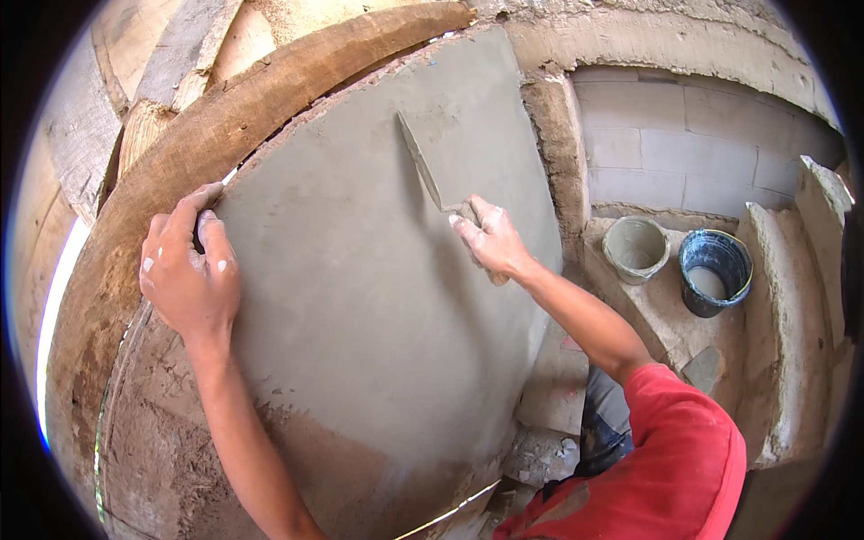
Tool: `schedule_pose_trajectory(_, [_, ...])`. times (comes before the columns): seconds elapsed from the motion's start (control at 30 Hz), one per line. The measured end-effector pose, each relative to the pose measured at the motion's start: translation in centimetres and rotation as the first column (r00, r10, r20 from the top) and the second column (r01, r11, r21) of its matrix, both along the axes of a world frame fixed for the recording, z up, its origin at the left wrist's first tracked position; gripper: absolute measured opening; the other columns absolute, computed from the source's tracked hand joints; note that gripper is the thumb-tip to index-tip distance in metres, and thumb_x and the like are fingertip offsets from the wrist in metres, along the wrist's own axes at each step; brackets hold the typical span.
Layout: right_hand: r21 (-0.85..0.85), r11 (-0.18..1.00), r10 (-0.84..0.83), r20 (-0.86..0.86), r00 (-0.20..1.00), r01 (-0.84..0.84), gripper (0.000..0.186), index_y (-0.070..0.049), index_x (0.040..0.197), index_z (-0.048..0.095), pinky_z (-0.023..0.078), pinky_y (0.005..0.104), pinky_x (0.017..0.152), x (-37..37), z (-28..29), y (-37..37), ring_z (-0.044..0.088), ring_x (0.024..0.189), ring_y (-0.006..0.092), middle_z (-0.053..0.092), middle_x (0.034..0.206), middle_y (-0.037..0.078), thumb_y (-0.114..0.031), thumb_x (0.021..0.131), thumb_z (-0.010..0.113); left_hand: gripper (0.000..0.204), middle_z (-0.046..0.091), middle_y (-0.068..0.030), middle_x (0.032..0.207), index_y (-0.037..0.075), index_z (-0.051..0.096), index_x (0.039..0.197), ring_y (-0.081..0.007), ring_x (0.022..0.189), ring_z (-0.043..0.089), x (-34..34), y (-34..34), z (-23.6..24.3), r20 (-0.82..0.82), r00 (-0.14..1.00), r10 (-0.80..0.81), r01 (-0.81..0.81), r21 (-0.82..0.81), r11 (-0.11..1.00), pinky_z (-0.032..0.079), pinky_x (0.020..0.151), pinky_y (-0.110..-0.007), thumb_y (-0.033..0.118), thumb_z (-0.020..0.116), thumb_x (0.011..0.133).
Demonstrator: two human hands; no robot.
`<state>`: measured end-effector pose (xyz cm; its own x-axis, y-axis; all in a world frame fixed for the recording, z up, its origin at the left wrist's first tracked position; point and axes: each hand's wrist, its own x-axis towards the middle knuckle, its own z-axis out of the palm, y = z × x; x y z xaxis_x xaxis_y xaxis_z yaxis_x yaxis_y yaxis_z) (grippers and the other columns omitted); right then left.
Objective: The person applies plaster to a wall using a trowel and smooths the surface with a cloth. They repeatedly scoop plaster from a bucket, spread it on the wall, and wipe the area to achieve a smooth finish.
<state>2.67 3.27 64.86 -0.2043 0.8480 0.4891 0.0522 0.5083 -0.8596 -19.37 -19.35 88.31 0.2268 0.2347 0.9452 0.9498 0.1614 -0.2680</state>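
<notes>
Gripping a trowel (419,162) in the right hand (489,236), holding its blade over the upper part of the grey plastered wall (360,297). Curving the left hand (191,270) at the wall's left edge; cannot tell if gripping anything. Seeing a dark bucket (704,301) right of the wall.

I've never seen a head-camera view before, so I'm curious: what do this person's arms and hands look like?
Both hands are ungloved. The left hand has whitish spots on it, and the right hand shows pale smudges at the fingertips. Both forearms are bare, with no watch showing. A short red sleeve covers the right upper arm.
</notes>
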Motion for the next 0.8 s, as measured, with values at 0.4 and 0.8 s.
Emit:
schedule_pose_trajectory(0.4, [0.040, 0.998, -0.056, 0.021, 0.998, 0.055, 0.040, 0.005, 0.107, 0.060, 0.055, 0.0517, 0.081, 0.2, 0.2, 1.1, 0.070, 0.081, 0.0382, 0.069, 0.087, 0.027, -0.034, 0.102, 0.065, 0.029, 0.077, -0.0107, 0.096, 0.015, 0.083, 0.110, -0.0287, 0.091, 0.073, 0.3, 0.1, 0.1, -0.007, 0.999, -0.033, 0.033, 0.007, 0.999, 0.057, 0.087, -0.042, 0.012, 0.063, 0.090])
schedule_pose_trajectory(0.8, [0.058, 0.998, -0.011, 0.137, 0.991, 0.003, 0.043, 0.002, 0.112, 0.061, 0.054, 0.0491, 0.082, 3.0, -2.7, -2.2, 0.065, 0.085, 0.0327, 0.064, 0.083, 0.019, -0.039, 0.102, 0.069, 0.033, 0.079, -0.0119, 0.110, 0.014, 0.081, 0.123, -0.0294, 0.102, 0.075, -1.4, 0.3, 0.4, -0.053, 0.998, 0.031, -0.033, -0.036, 0.999, 0.056, 0.093, -0.040, 0.012, 0.059, 0.099])
